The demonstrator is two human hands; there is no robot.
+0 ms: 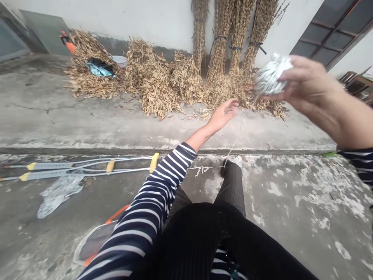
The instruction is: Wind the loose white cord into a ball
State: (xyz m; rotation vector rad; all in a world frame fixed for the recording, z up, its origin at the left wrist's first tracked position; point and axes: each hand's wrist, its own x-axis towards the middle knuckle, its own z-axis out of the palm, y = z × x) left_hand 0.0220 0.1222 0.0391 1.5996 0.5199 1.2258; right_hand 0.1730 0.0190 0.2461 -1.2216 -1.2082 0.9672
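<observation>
My right hand is raised at the upper right, with its fingers wrapped round a ball of white twine. The ball is slightly blurred. A thin strand hangs below it, runs down past the step edge to my shoe and continues left along the ground, ending in a small loose tangle. My left hand reaches forward in the middle, to the left of the ball and apart from it. Its fingers are stretched out and slightly bent, and I see nothing held in them.
Heaps of dry leaves and husks lie along the white wall, with tied bundles of dry stalks standing behind. A raised concrete step crosses the view. At left lie crutches, a clear plastic bag and an orange-edged mesh item.
</observation>
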